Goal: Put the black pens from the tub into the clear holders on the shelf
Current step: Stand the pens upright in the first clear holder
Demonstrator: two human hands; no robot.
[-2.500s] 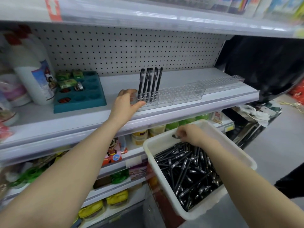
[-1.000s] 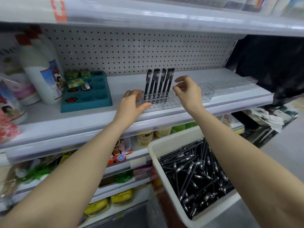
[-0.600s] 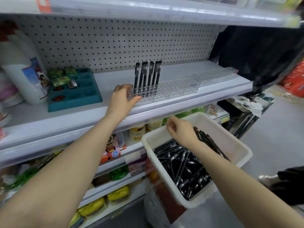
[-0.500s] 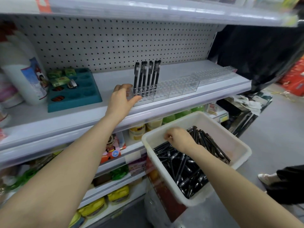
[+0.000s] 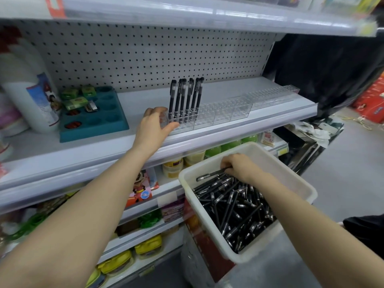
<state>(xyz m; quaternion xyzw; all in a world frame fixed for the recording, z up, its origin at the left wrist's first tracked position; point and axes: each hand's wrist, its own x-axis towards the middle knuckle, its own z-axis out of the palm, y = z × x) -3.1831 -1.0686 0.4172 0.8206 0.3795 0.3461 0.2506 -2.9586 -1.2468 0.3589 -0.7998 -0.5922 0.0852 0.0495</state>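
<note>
A white tub (image 5: 291, 169) at the lower right holds a heap of black pens (image 5: 234, 206). My right hand (image 5: 239, 167) is inside it at the far end, fingers closed on one black pen (image 5: 209, 175) that sticks out to the left. On the shelf a row of clear holders (image 5: 220, 113) runs to the right. Several black pens (image 5: 186, 98) stand upright in its left end. My left hand (image 5: 152, 127) rests against that left end, fingers spread around the holder's corner.
A teal tray (image 5: 97, 123) with small green packs sits left of the holders, and white bottles (image 5: 27, 96) stand further left. A pegboard backs the shelf (image 5: 270, 119). Lower shelves carry jars and packets. Grey floor lies to the right.
My right hand came down from the holders into the tub, moved to its far end and closed on a pen. My left hand stayed on the holder. One more pen stands in the holder.
</note>
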